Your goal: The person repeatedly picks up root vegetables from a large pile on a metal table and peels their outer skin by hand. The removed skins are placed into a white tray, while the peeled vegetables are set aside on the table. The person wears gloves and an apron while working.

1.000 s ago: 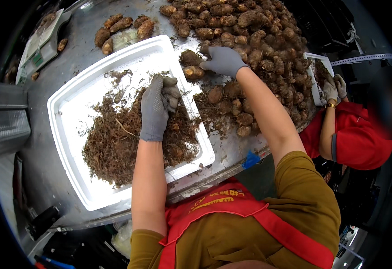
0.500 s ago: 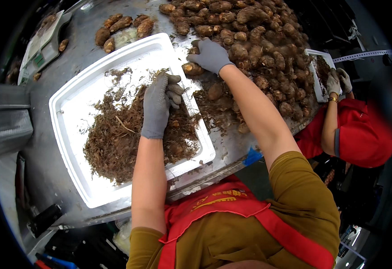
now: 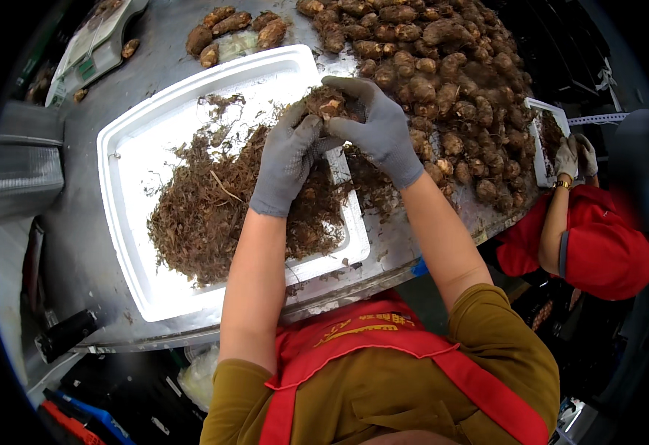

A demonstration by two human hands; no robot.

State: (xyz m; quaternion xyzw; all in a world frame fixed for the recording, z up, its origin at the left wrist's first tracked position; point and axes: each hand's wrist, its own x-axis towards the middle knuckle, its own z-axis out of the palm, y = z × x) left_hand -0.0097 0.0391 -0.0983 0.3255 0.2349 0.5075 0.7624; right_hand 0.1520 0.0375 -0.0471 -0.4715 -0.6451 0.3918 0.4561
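Both my hands wear grey gloves and meet above the right side of a white foam tray (image 3: 128,222). My right hand (image 3: 376,126) grips a brown hairy root tuber (image 3: 326,102), and my left hand (image 3: 289,159) closes its fingers on the tuber's near side. Under them the tray holds a heap of brown root fibres (image 3: 213,215). A large pile of the same brown tubers (image 3: 443,74) covers the metal table (image 3: 79,245) to the right of the tray.
A few cleaned tubers (image 3: 228,30) lie beyond the tray's far edge. A scale (image 3: 94,41) stands at the far left. At the right, a person in red (image 3: 599,245) with gloved hands works at a second small white tray (image 3: 543,137).
My right hand picked a tuber from the pile and carried it left over the tray. My left hand rose from the fibres and took hold of it too.
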